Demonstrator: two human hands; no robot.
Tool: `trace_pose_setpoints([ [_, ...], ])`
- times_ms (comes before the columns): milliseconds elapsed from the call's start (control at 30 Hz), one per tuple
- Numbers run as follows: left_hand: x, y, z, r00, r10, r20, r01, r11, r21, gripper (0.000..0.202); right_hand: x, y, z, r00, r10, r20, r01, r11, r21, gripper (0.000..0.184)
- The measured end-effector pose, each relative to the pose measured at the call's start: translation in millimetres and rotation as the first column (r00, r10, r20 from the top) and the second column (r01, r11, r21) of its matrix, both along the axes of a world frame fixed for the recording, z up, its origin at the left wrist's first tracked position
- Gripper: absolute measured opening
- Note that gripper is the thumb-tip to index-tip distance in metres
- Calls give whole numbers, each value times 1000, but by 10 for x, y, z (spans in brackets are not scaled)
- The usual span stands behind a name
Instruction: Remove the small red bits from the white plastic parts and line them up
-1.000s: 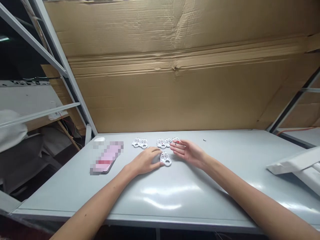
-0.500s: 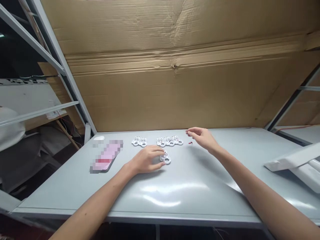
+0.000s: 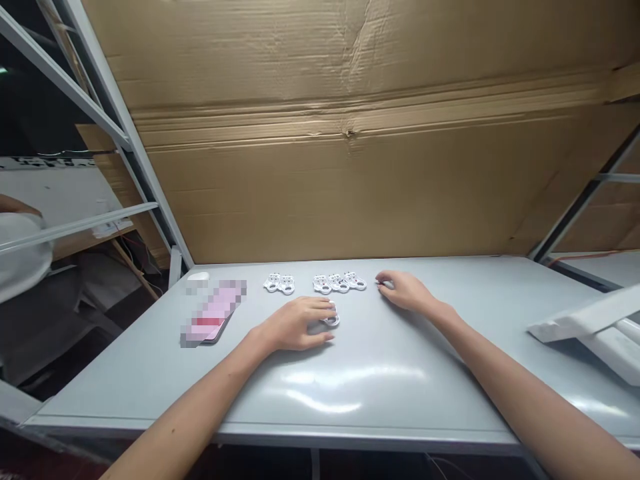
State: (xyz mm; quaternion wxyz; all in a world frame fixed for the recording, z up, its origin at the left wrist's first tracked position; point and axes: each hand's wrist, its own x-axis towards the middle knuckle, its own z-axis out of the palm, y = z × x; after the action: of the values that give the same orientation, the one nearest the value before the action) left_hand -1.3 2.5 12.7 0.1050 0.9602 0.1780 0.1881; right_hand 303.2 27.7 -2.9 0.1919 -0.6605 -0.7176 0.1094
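Observation:
My left hand [image 3: 295, 325] curves around a white plastic piece with ring-shaped holes [image 3: 331, 319], its fingers and thumb closing over most of it. My right hand [image 3: 406, 292] rests on the grey table [image 3: 380, 380] with its fingertips bunched together. They cover the spot where a tiny red part lay, so that part is hidden. Two similar white pieces [image 3: 279, 283] lie side by side at the back. To their right is a row of three more [image 3: 339, 283], just left of my right fingertips.
A pixelated pink package [image 3: 214, 312] and a small white object [image 3: 199, 276] lie at the left of the table. A white plastic form [image 3: 585, 323] juts in at the right. Cardboard sheeting [image 3: 340, 173] stands behind the table, and a co-worker's white sleeve [image 3: 23, 257] shows at far left.
My right hand has moved right from the white pieces and come down over the tiny red part, now hidden. My left hand has closed further over its white piece. A co-worker's hand has appeared at far left.

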Motion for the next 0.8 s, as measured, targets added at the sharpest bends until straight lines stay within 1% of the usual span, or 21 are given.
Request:
trace_pose_setpoints([
  [133, 10, 25, -31, 999, 49, 0, -49, 999, 21, 22, 12, -10, 21, 1000, -14, -12, 15, 1000, 20, 35],
  [200, 19, 26, -39, 997, 78, 2, -78, 996, 38, 19, -32, -40, 54, 1000, -13, -22, 15, 997, 73, 35],
  [267, 24, 26, -36, 995, 104, -4, -104, 993, 57, 15, -126, -94, 91, 999, 24, -32, -20, 990, 138, 32],
  [300, 22, 28, -33, 993, 121, -10, -120, 990, 69, 13, -188, -130, 107, 997, 66, -39, -59, 985, 163, 31],
  [367, 4, 43, -25, 986, 167, -25, -164, 982, 94, 13, -327, -210, 124, 973, 223, -60, -208, 959, 193, 28],
  [433, -34, 74, -20, 975, 215, -46, -208, 970, 122, 14, -461, -288, 117, 922, 385, -43, -370, 908, 195, 27],
  [533, -110, 136, -20, 960, 269, -78, -254, 954, 158, 15, -606, -368, 71, 852, 522, 41, -519, 831, 200, 24],
  [600, -154, 175, -25, 954, 287, -88, -269, 948, 172, 17, -659, -391, 33, 814, 577, 67, -578, 793, 194, 22],
  [633, -171, 191, -29, 951, 298, -89, -279, 944, 178, 18, -675, -397, 17, 804, 592, 63, -591, 783, 194, 21],
  [700, -190, 216, -40, 938, 337, -85, -316, 929, 193, 21, -692, -403, -4, 799, 600, 44, -595, 778, 200, 19],
  [800, -187, 225, -54, 904, 423, -62, -399, 888, 229, 21, -696, -413, -11, 801, 598, 25, -590, 782, 201, 19],
])
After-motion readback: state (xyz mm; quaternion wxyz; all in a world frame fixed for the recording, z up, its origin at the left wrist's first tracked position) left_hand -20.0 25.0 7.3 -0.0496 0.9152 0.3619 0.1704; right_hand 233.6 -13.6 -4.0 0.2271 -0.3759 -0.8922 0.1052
